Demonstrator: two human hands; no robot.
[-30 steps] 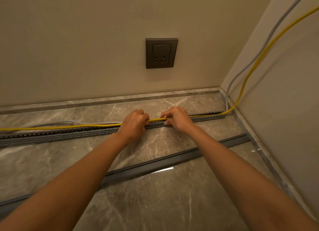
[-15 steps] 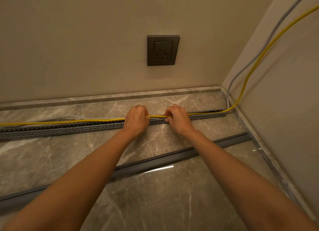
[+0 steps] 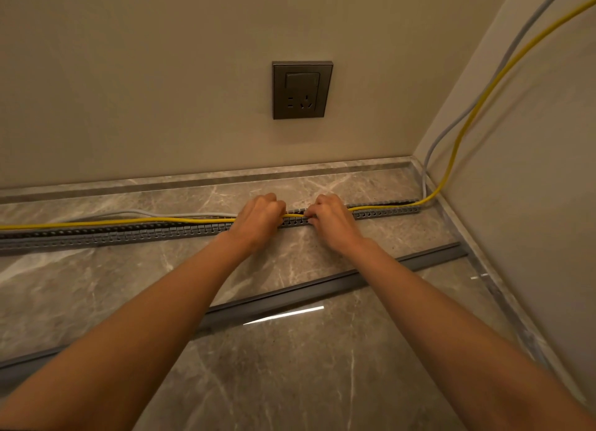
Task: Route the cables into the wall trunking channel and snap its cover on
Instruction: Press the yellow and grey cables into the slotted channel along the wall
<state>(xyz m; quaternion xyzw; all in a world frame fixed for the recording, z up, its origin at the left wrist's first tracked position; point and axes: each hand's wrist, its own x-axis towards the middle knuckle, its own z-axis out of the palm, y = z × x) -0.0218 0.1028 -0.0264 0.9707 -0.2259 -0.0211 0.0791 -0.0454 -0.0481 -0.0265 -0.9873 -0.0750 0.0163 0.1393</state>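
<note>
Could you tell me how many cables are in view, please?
2. The yellow cable runs along the slotted trunking and up the right wall; the grey cable lies just behind it. Others may be hidden.

Open marble floor (image 3: 322,366) lies between the slotted trunking channel (image 3: 129,235) and the loose cover strip (image 3: 322,288), and more in front of the strip. Behind the channel, a clear band of floor runs to the skirting. Both hands (image 3: 258,219) (image 3: 332,221) occupy mid-channel. Right end obstructed: yellow cable (image 3: 467,124) and grey cable (image 3: 445,130) drop down the side wall into the corner. Left of the hands, both cables lie along the channel's far side.
</note>
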